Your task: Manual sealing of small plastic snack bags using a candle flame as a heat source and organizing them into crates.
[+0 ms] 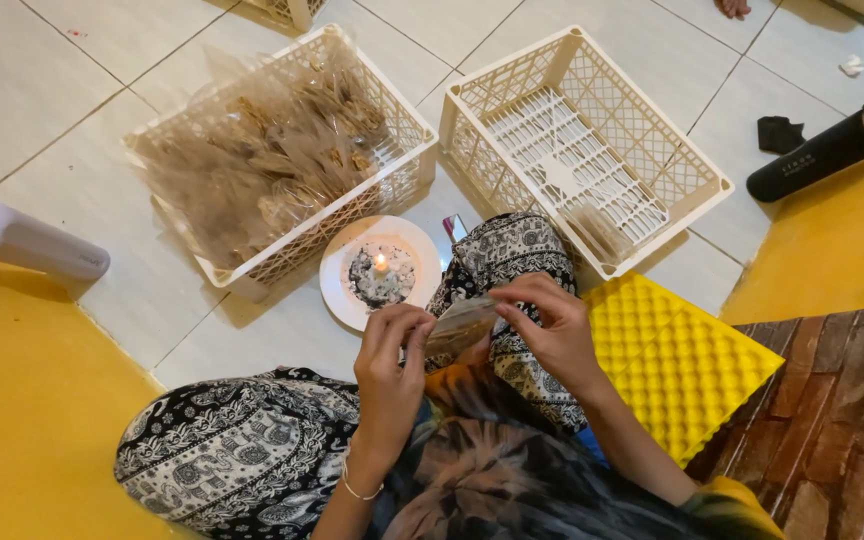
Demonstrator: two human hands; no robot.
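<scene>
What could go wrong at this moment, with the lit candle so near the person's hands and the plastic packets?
1. The clear packet, held between the left hand and right hand, is close to the lit candle; it might melt too far or burn fingers.
2. The candle's plate lies on the floor beside the full crate of packets and the patterned trouser knee; a knock could possibly tip the flame onto them.

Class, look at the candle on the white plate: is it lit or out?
Lit. The candle on the white plate shows a small bright flame at its top, in front of the person's hands.
</scene>
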